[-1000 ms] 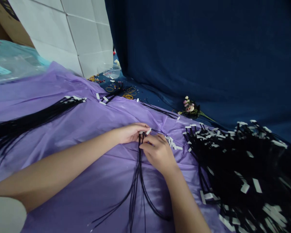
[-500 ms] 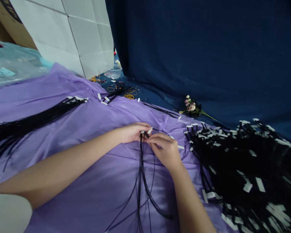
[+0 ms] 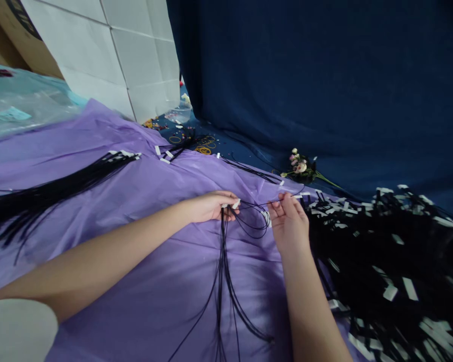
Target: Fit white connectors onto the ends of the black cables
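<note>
In the middle, my left hand point(image 3: 214, 205) is closed on the white-tabbed top of a bundle of thin black cords point(image 3: 222, 256). The cords hang down from the fingers over the purple cloth point(image 3: 136, 296). My right hand point(image 3: 290, 221) pinches one thin black strand point(image 3: 263, 203) that runs across from the left hand, with a loose loop sagging between the two. Close by on the right lies a big heap of black cords point(image 3: 366, 251) with white tabs at their ends.
A neat bundle of black cords point(image 3: 60, 188) lies at left. Beyond the cloth's far edge are artificial flowers point(image 3: 299, 167), yellow rubber bands point(image 3: 203, 150) and a clear bowl point(image 3: 179, 114). A dark blue curtain point(image 3: 317, 75) and a white panel point(image 3: 98, 50) stand behind.
My right hand has moved right, away from my left hand, drawing a thin strand out with it. My left hand keeps its grip on the bundle. The view has shifted slightly.
</note>
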Available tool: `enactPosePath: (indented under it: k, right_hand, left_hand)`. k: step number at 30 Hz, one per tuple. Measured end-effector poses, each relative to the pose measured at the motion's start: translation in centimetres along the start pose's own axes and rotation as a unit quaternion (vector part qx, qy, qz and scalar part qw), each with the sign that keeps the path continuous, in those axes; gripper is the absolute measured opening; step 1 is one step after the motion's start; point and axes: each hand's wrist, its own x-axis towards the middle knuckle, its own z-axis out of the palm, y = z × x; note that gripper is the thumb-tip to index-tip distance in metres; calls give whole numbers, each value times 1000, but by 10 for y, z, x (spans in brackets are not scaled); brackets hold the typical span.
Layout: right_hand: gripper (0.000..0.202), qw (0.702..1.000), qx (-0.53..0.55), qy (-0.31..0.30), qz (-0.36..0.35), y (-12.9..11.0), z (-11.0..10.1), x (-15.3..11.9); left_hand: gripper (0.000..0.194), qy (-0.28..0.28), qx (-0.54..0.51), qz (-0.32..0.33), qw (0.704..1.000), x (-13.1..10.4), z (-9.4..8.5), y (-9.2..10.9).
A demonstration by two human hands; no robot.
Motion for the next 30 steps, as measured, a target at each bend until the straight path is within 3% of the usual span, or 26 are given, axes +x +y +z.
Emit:
enactPosePath:
  k: [7,10,13,16,18,20,22,24,27,30]
  right_hand:
    - [18,990,113,60,63,-29,-16,9]
    - [14,989,123,72,40,-39,-21,14]
    - [19,997,74,21,16,-40,-18,11]
    - [22,994,-99,-39,-12,-30,-14,2]
    - [21,953,-273,-41,-128,-20,-12,-5]
    - [19,859,-436,-81,-255,-10,-10,-11]
    - [18,774,-523,-134,-330,-3,-9,-15]
    - [18,719,-564,-168,-369,3,-8,-18]
    - [17,680,-595,-181,-390,9,-7,-19]
    - [17,683,-591,-173,-392,11,-7,-19]
  left_hand:
    - [16,-6,-3,4,1000,-2,0,1]
    - [15,-7,-1,3,1000,-2,0,1]
    - [13,-7,2,4,1000,-2,0,0]
    - [14,-7,2,4,1000,-2,0,0]
    - [14,-8,1,3,1000,-2,0,0]
    - [14,-10,2,5,1000,-2,-1,0]
    - [17,-12,4,8,1000,-2,-1,0]
    - [20,-19,8,12,1000,-2,-2,-1]
    - [23,-39,12,20,999,-3,-2,-1]
    - [24,-44,15,22,999,-4,-2,-1]
